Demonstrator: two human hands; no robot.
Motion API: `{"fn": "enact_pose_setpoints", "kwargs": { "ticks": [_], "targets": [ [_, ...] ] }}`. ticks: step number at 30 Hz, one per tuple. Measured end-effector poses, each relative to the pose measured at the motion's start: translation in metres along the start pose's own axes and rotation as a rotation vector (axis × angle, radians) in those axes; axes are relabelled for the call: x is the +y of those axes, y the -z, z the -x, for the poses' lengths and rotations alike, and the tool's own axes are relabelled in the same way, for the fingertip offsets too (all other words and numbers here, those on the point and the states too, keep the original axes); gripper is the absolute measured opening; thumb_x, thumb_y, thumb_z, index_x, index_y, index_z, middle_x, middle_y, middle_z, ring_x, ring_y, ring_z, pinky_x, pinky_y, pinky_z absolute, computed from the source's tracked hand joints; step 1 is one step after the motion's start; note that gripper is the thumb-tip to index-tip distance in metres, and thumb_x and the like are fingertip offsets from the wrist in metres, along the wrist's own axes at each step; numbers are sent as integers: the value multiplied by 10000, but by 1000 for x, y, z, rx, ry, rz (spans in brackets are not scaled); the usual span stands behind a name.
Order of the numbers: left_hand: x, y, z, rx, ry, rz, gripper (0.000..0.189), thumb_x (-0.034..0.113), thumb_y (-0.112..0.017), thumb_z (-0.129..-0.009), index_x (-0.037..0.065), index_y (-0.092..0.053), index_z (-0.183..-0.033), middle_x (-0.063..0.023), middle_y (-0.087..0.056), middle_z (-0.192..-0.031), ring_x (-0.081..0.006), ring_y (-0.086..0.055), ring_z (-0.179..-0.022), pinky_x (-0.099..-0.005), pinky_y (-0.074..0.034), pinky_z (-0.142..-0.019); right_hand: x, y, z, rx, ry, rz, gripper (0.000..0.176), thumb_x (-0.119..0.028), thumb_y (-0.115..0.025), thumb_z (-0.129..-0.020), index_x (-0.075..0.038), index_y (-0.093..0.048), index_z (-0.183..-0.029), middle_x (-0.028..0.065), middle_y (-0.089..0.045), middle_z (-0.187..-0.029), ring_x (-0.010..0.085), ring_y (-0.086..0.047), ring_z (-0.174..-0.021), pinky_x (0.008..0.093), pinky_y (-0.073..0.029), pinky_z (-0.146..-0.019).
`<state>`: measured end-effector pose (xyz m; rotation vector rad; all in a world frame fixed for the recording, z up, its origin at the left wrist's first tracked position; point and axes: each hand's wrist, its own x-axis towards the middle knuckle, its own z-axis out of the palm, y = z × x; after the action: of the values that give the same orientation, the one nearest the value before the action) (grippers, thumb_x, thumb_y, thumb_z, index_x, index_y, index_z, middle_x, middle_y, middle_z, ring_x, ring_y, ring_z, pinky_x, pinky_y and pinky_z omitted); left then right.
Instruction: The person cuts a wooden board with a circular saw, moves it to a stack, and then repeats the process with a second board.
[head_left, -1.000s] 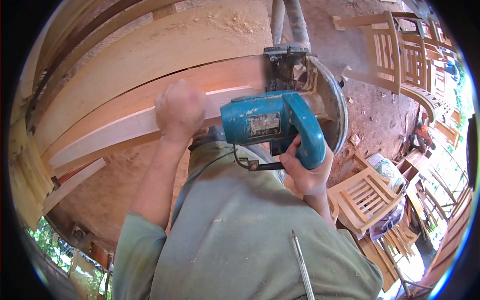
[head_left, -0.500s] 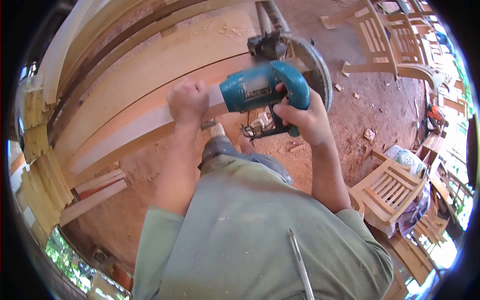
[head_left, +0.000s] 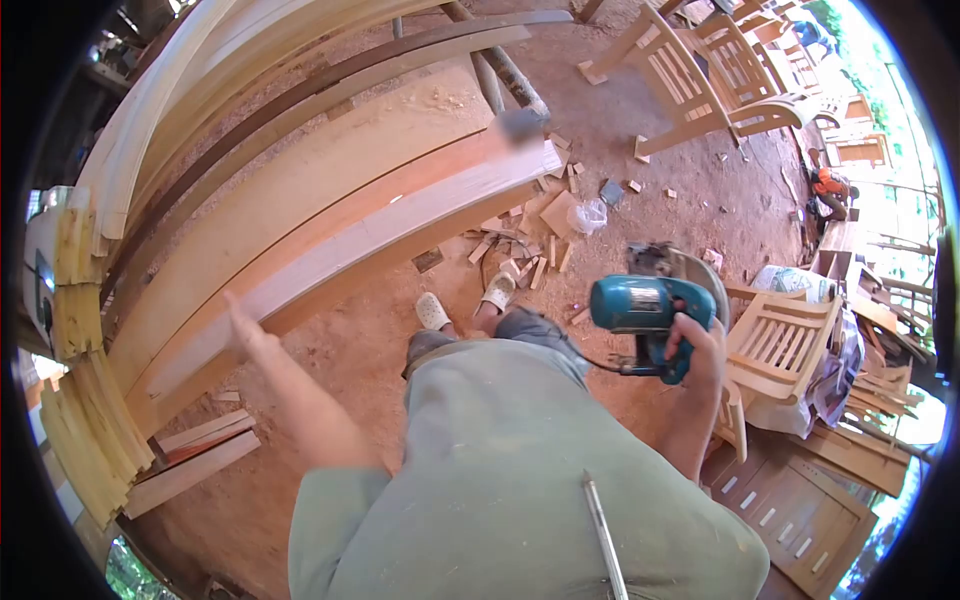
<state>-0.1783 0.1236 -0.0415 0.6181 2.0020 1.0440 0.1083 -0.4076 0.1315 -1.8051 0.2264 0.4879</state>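
Right grip (head_left: 700, 345) clamped shut round the handle of the blue circular saw (head_left: 640, 305), saw hanging in the air off to the right, well clear of the long plank (head_left: 400, 225). Left grip (head_left: 240, 318) spread open, fingers straight out, nothing in it, a bit blurred, right by the near edge of that plank; can't tell whether actually touching. Plank lying flat on top of wider boards (head_left: 300, 170), pale strip along its near edge, far end sticking out over the dirt floor (head_left: 700, 200). Scatter of small offcuts (head_left: 530, 235) on the ground under that far end, and two feet in light sandals (head_left: 432, 312) just beside them. Black cord (head_left: 600, 365) looping down from the saw handle. Pencil (head_left: 600, 530) poking out of the green shirt (head_left: 480, 450) near the bottom of the view. Slatted wooden chairs (head_left: 785, 350) stacked just right of the saw, more chairs (head_left: 690, 80) further back at top right. Somebody in orange (head_left: 830, 185) crouched way off near the far right edge. Yellowish board ends (head_left: 75, 300) stacked along the left side.
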Motion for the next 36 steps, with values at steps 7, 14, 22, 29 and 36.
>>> {"fn": "enact_pose_setpoints", "kwargs": {
  "ticks": [7, 14, 22, 29, 36],
  "targets": [
    [-13, 1, -12, 61, 6, 159, 894, 307, -811, -706, -164, -363, -1320, -265, -526, -1194, -326, -599, -1071, -458, -556, -906, 16, 47, 36, 281, 3, -155, 242, -192, -688, -873, 6, -617, -992, 36, -559, -654, 142, -529, -475, 282, -447, -421],
    [-32, 66, 5, -350, -47, 725, 653, 382, -616, -841, 48, -453, -1378, -172, -534, -1311, -328, -544, -1185, -535, -477, -931, 46, 78, 5, 362, -116, -203, 201, -241, -707, -880, -79, -596, -835, 18, -567, -654, 129, -527, -473, 282, -447, -413],
    [22, 72, 103, -177, -366, 506, 713, 347, -708, -821, -90, -468, -1331, -218, -545, -1293, -334, -581, -1124, -501, -493, -930, 47, 93, -26, 251, -110, -186, 218, -253, -702, -889, -82, -588, -814, 7, -554, -651, 119, -513, -472, 280, -435, -426],
    [29, 38, 141, -315, -935, 213, 446, 79, -761, -755, -106, -590, -1124, -174, -647, -1034, -231, -638, -943, -396, -548, -816, 45, 99, -54, 182, -51, -121, 224, -269, -712, -855, -74, -620, -914, -1, -548, -657, 111, -509, -473, 264, -407, -426],
    [13, 20, 168, -652, -1589, -558, 411, 194, -844, -669, -46, -647, -938, -167, -641, -913, -332, -641, -849, -396, -533, -761, 64, 109, -67, 87, -21, -161, 233, -247, -711, -849, -63, -624, -962, 3, -551, -664, 113, -521, -484, 264, -404, -425]
  ]
}}
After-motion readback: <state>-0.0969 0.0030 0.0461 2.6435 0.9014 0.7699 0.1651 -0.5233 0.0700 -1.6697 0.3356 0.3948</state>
